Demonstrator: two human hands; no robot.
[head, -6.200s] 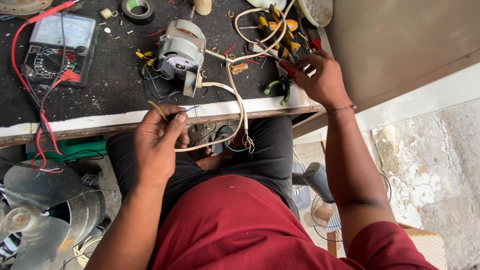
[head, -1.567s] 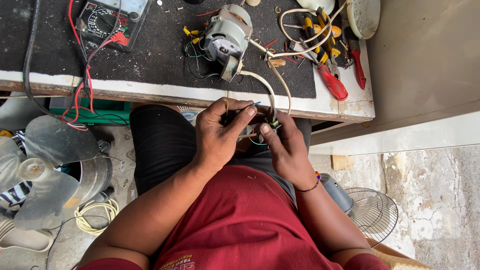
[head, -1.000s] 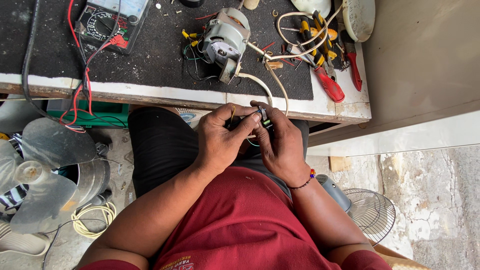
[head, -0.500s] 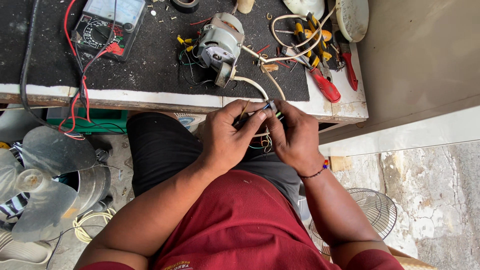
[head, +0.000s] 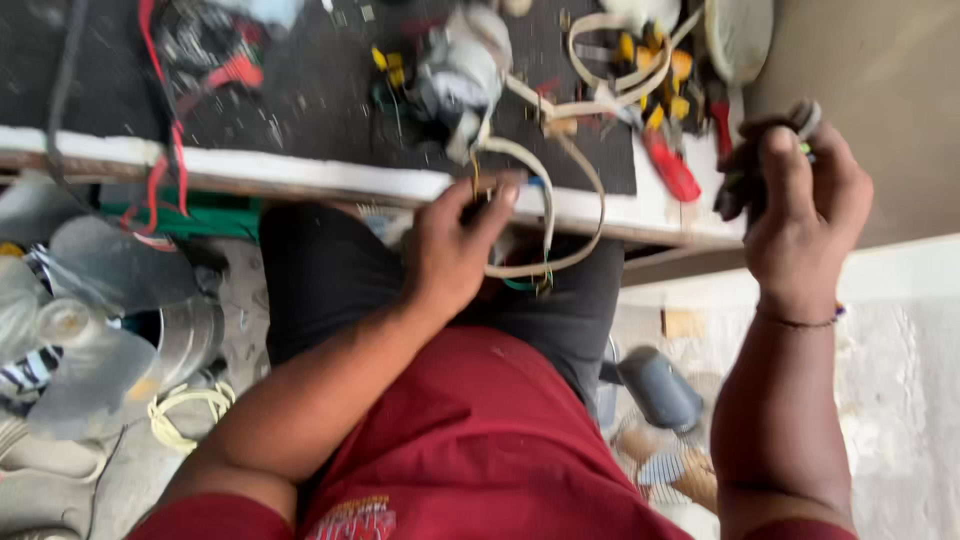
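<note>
The left hand [head: 455, 250] sits at the bench edge [head: 300, 172], thumb and fingers pinched narrow on thin wires where the white cable [head: 545, 215] loops off the bench toward the lap; holding there seems to keep the loose ends steady and close to the body. The cable runs from the small motor [head: 462, 62] at 12 o'clock of that hand, drops to about 3 o'clock of it, then curls back; its long axis goes roughly 12 to 6 before bending.

The right hand [head: 800, 200] is raised well apart, at 3 o'clock of the left, fingers curled closed around a small dark tool [head: 790, 125]; blur hides what kind; its tip seems to point toward 1 o'clock, away from the wires.

At 11 o'clock of the right hand lies a red-handled screwdriver [head: 670, 165], among yellow clips; a meter with red leads [head: 170, 120] lies at 10 o'clock of the left; fan blades [head: 90, 300] lie at 9 o'clock.
</note>
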